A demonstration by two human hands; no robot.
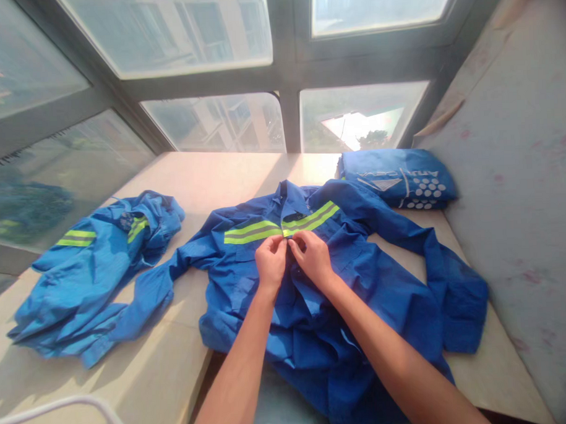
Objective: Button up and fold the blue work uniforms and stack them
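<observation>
One blue work jacket lies spread front-up on the pale table, collar away from me and lower part drooping over the near edge; I take this jacket as reference for every position below. A yellow-green reflective stripe crosses its chest and breaks at the centre opening. At that opening, just below the stripe, I record the left hand and the right hand side by side and touching, each with fingers pinched shut on the jacket's front edge. Whether a button or a snap sits between the fingertips is too small for me to tell. Both forearms run up over the jacket's lower half. One sleeve stretches out flat on the left hand's side; the other lies bunched and folded back on the right hand's side. Off the end of the flat sleeve, touching it, a second blue jacket sits crumpled in a heap, its own reflective bands showing. Just beyond the bunched sleeve's shoulder, a folded blue bundle with white print rests against the jacket. A white cord curves across the table's near corner, well apart from the jacket. Beyond the collar stands a grey-framed window; past the bunched sleeve rises a stained grey wall.
</observation>
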